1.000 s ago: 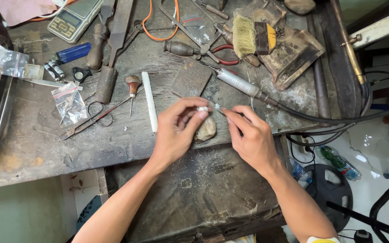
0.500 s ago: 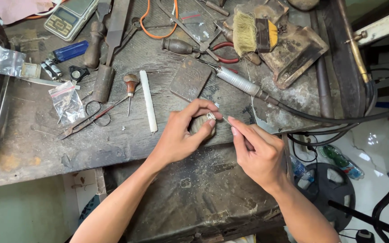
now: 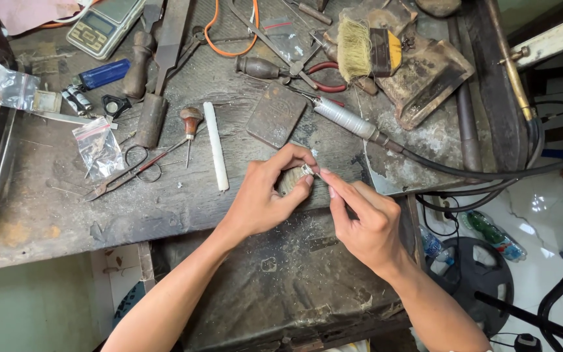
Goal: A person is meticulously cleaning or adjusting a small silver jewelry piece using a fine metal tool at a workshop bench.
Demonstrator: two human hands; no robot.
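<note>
your left hand (image 3: 265, 199) pinches a small silvery piece (image 3: 307, 170) between thumb and forefinger, braced on the rounded wooden peg (image 3: 288, 179) at the front edge of the workbench (image 3: 47, 215). your right hand (image 3: 363, 218) is closed in a pen-like grip on a thin tool whose tip meets the piece; the tool itself is mostly hidden by your fingers, so i cannot tell what kind it is.

keep the piece pressed against the peg so it does not roll, and let the left thumb take the push of each stroke. rest the heel of the right hand on the bench edge for steadiness, and work in short, light strokes away from your left fingertips, which sit just beside the tool tip. turn the piece a little at a time rather than shifting your grip on the tool.

the white stick (image 3: 216, 145) and the small scissors (image 3: 128, 171) lie to your left, well apart from your hands. the metal handpiece (image 3: 345, 118) with its black hose lies just behind your hands; mind that your right wrist does not snag it. if the piece slips, it likely drops past the bench edge, so keep it low over the peg.
</note>
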